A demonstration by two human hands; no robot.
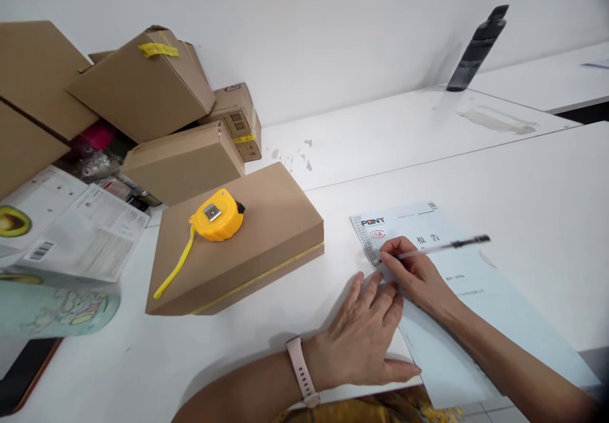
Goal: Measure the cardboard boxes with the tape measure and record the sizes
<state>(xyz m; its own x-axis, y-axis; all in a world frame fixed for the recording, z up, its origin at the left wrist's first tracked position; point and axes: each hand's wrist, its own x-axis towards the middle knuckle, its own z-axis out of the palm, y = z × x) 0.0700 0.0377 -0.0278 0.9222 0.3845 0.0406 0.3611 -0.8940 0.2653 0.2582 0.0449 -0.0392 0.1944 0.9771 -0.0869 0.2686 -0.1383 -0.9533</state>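
My right hand (pixel 416 277) is closed around a thin clear pen (pixel 445 247) with a dark end, its tip near the left edge of a pale blue paper document (pixel 457 290). Small handwriting runs down that edge beside the printed "PONY" heading. Flat on the white table (pixel 266 334) and the document's lower left edge lies my left hand (pixel 364 331), fingers spread, holding nothing. A light pink watch band (pixel 301 369) circles the left wrist. Left of the hands, a yellow tape measure (pixel 217 215) with a yellow strap rests on a closed cardboard box (pixel 247 245).
More cardboard boxes (pixel 147 87) are stacked at the back left against the wall. A white printed carton (pixel 85 223), a mint-green cartoon-patterned object (pixel 61 309) and a dark device (pixel 28 372) sit at the left. A black bottle (pixel 477 49) stands at the back right.
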